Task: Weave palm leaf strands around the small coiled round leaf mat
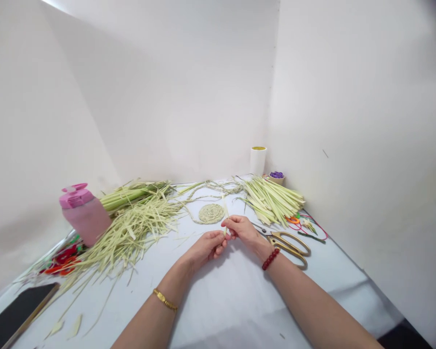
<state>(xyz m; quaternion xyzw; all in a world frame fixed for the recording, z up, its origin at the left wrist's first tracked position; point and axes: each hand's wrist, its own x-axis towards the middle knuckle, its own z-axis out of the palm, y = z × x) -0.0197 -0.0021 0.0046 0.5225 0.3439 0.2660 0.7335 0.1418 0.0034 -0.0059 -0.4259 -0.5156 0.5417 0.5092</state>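
The left hand (pixel 211 243) and right hand (pixel 241 230) nearly meet above the worktop (pixel 240 305), fingertips of both pinching a narrow pale strip (pixel 225 231). Just beyond them lies a round braided coil (pixel 211 213), braided cord (pixel 193 220) at its edge. Gold-handled scissors (pixel 294 239) lie beside the right wrist; farther out, stalks (pixel 274 198) sit right, loose strips (pixel 141 228) left, by a pink bottle (pixel 87 220).

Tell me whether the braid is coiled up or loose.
Partly coiled: a round coil lies flat on the table, while a loose length of braid trails from its left side.
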